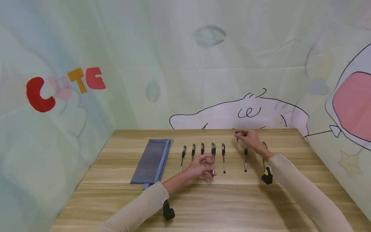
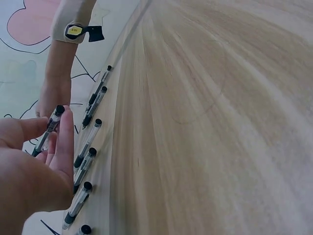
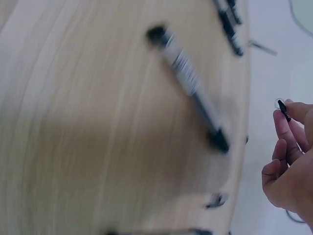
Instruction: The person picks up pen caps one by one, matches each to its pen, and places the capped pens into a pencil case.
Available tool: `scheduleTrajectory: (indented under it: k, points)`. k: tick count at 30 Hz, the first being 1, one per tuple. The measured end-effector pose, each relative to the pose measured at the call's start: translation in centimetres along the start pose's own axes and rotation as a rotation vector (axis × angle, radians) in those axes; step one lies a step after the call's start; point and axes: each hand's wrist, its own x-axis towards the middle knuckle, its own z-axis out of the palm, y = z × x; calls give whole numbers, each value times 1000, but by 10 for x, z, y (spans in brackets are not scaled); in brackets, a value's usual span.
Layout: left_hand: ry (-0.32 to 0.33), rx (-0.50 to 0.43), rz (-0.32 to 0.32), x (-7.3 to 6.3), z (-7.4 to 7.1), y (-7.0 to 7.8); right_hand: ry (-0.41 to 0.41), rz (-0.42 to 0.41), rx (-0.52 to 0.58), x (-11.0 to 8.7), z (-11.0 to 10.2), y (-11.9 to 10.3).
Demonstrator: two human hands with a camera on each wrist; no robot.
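Observation:
My left hand (image 1: pixel 200 167) grips a black gel pen (image 1: pixel 213 154) between thumb and fingers. In the left wrist view this pen (image 2: pixel 51 128) slants up with its black end on top. Farther back on the right, my right hand (image 1: pixel 250 139) pinches a small clear-and-black pen cap (image 1: pixel 236 136), also seen as a cap (image 3: pixel 283 109) in the right wrist view. Below that hand lies a pen (image 1: pixel 245 161) whose pointed black end shows no cap. Another pen (image 1: pixel 223 158) lies between the hands. My right forearm partly covers a pen (image 1: pixel 264 151) at the far right.
Left of my left hand, several pens lie in a row, among them a pen (image 1: pixel 183 158); the hand partly covers some. A blue mesh zip pouch (image 1: pixel 147 162) lies flat at the left of the wooden table (image 1: pixel 203 206). A printed curtain (image 1: pixel 139 80) hangs behind.

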Motion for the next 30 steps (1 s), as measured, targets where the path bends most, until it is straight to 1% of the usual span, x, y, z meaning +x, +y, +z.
scheduleTrajectory:
  k: [4,8,14,19,25,30]
  points:
    - [-15,4,-2,1,1,1,-49,78,127,-1,6,-15]
    - [-31,3,4,2,4,1,-108,133,211,-4,13,-28]
    - [-35,8,4,4,9,1,-181,155,308,-11,21,-41]
    - [-34,14,6,3,11,1,-222,157,342,-14,24,-46]
    - [-55,19,6,4,13,2,-254,132,347,-15,27,-47]
    - [-46,22,-5,5,14,2,-286,147,351,-18,28,-51]
